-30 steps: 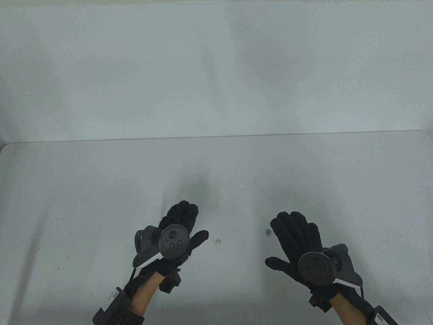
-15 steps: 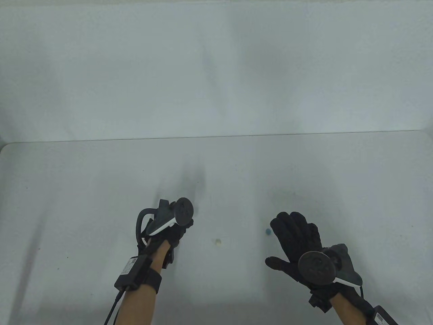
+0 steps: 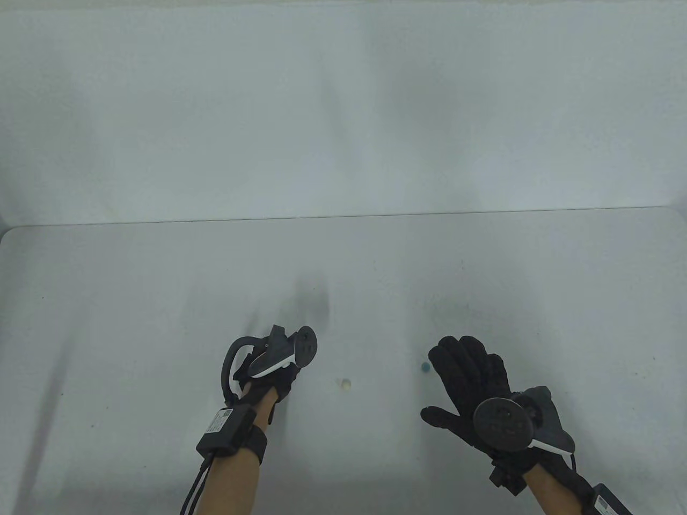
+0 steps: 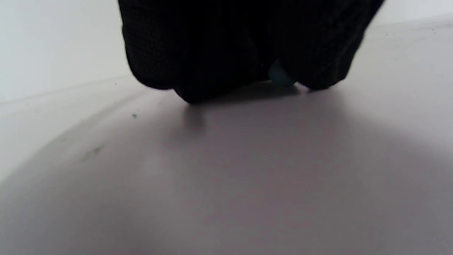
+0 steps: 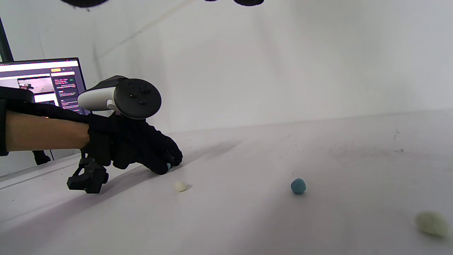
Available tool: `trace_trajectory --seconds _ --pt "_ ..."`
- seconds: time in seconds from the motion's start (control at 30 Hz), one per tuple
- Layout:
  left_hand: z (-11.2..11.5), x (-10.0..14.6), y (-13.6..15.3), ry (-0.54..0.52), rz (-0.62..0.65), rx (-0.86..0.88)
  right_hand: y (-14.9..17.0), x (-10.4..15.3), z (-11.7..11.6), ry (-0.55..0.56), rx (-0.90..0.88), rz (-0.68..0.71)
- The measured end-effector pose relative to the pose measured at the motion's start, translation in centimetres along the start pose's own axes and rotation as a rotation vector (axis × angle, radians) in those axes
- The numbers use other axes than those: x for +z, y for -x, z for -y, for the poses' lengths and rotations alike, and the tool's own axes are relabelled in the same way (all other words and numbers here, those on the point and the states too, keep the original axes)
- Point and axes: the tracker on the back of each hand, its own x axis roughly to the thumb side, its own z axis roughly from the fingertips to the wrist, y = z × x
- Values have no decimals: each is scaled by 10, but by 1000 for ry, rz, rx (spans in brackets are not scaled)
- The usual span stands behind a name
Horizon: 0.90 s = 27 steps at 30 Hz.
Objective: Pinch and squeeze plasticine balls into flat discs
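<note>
My left hand stands on its side with the fingers curled down to the table. In the left wrist view the fingers pinch a small teal plasticine ball against the table. The teal ball also shows at the fingertips in the right wrist view. A cream ball lies just right of the left hand. A blue ball lies beside the fingertips of my right hand, which is flat, spread and holds nothing. A third pale ball shows only in the right wrist view.
The white table meets a white wall at its far edge. A lit monitor stands off the table's left side, behind the left arm.
My left hand has rolled from palm-down to on its side, and its fingers have curled down to the table. The right hand and the loose balls have not moved.
</note>
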Motion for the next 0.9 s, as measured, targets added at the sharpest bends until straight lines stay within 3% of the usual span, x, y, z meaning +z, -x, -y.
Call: trace_trajectory --seconds 0.23,0.4,0.53,0.73,0.9 --pt "-1 1 2 -10 -8 16 0 0 1 9 -4 0" --pt "-15 14 14 -22 -33 204 1 0 1 9 -9 1" --pt "-33 37 30 -72 -24 518 0 1 2 20 -10 10" --pt "-48 73 36 -74 94 1060 2 2 4 34 -18 2" --pt "-48 94 26 -53 163 1320 2 1 4 31 -27 -2"
